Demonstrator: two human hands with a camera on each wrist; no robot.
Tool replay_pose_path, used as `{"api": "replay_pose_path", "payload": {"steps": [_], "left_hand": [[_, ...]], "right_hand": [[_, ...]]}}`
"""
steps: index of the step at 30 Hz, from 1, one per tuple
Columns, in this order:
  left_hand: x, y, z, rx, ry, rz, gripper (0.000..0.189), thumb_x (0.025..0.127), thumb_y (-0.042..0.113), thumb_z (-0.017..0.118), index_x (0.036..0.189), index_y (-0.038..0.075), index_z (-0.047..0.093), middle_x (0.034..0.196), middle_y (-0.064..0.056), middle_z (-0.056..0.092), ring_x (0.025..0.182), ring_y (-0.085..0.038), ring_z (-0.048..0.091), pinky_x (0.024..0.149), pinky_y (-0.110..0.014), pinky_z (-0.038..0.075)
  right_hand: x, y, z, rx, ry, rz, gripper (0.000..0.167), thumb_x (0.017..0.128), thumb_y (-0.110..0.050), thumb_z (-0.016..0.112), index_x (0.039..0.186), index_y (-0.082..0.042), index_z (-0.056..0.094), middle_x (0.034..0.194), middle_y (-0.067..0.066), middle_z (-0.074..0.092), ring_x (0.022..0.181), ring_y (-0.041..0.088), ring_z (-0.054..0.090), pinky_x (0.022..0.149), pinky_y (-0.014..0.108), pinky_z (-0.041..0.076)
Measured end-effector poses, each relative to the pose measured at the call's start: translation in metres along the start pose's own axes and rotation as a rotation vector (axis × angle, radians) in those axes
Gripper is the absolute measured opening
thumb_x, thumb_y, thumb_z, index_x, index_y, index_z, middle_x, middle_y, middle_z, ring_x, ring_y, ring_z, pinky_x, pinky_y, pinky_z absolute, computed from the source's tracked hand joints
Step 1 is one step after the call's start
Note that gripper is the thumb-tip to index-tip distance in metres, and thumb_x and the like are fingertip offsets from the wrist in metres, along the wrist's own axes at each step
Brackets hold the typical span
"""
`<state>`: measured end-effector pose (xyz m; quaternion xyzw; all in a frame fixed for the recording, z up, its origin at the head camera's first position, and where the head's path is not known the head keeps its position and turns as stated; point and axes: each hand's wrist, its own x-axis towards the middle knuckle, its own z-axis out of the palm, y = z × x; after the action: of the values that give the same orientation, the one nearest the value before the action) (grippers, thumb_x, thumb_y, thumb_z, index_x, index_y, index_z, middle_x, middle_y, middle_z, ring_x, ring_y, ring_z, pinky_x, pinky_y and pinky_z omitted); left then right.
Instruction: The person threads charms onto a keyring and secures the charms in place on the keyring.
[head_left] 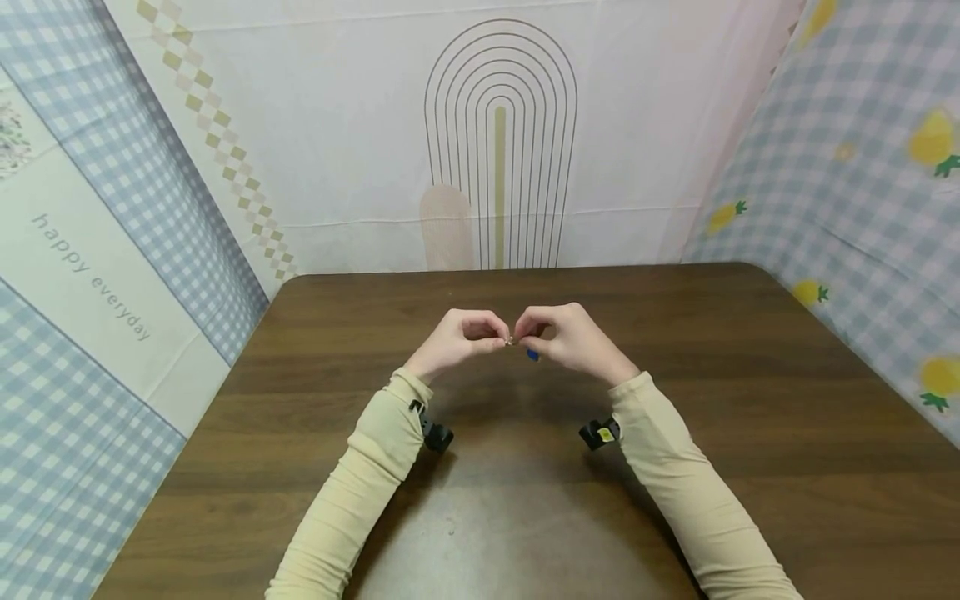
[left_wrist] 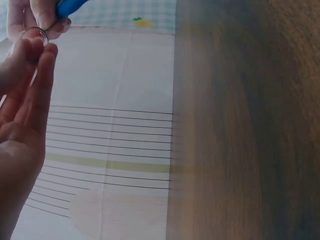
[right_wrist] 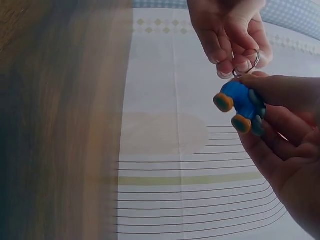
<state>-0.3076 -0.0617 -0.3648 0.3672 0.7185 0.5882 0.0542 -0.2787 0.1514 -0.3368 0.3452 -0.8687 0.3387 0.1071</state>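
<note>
holds a small blue figure [right_wrist: 239, 97] with orange-edged feet above the far part of the table [head_left: 480, 525], gripped between thumb and bent fingers of the right hand [head_left: 573, 340]. pinches the metal ring [right_wrist: 258, 59] at the figure's top with thumb and fingertips of the left hand [head_left: 453, 342], just beside the right. in head view, mostly loses the figure behind the right fingers; shows only a blue patch below. in left wrist view, loses part of the ring behind fingers, part of the figure past the top edge. wears pale yellow sleeves [head_left: 375, 458] and black wrist cameras [head_left: 437, 435]. faces a white cloth [head_left: 637, 125] printed with arches; leftward, a checked cloth [head_left: 82, 275] reading "happy everyday"; rightward, a fruit-printed cloth [head_left: 870, 250].
</note>
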Motion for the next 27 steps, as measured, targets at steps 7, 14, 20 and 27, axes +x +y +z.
{"api": "replay_pose_path", "payload": {"steps": [7,14,20,27], "left_hand": [[-0.0003,0.0033,-0.0022,-0.087,-0.036,0.049,0.01,0.091,-0.006,0.058,0.096,-0.014,0.062,0.088,0.004,0.067,0.086,-0.007,0.065,0.081,-0.023,0.054],[0.0003,0.0022,-0.0005,-0.116,-0.06,0.084,0.01,0.093,-0.004,0.053,0.095,-0.012,0.057,0.1,-0.002,0.06,0.09,-0.013,0.063,0.086,-0.039,0.055],[-0.0002,0.0047,0.0025,-0.048,-0.04,0.01,0.005,0.095,0.004,0.058,0.095,-0.001,0.058,0.101,-0.013,0.059,0.085,-0.031,0.064,0.082,-0.048,0.055],[-0.0006,0.0068,0.0044,-0.117,-0.005,-0.067,0.006,0.093,0.004,0.062,0.09,0.001,0.057,0.087,-0.007,0.07,0.085,-0.021,0.071,0.087,-0.051,0.055]], "right_hand": [[0.0011,-0.0023,-0.0036,0.044,-0.009,0.002,0.009,0.085,-0.002,0.071,0.089,-0.01,0.071,0.084,0.004,0.073,0.076,0.01,0.064,0.075,0.031,0.054],[0.0006,-0.0006,-0.0022,0.056,0.014,0.009,0.005,0.087,-0.004,0.07,0.09,-0.008,0.071,0.082,0.005,0.072,0.075,0.01,0.064,0.076,0.032,0.054],[-0.0013,-0.0004,-0.0011,0.028,0.054,-0.024,0.007,0.085,-0.003,0.071,0.09,-0.008,0.07,0.078,0.004,0.07,0.072,0.01,0.061,0.073,0.032,0.053],[-0.0013,-0.0019,-0.0012,0.018,0.075,-0.028,0.006,0.087,-0.003,0.069,0.089,-0.008,0.07,0.078,0.001,0.07,0.072,0.009,0.061,0.073,0.028,0.052]]}}
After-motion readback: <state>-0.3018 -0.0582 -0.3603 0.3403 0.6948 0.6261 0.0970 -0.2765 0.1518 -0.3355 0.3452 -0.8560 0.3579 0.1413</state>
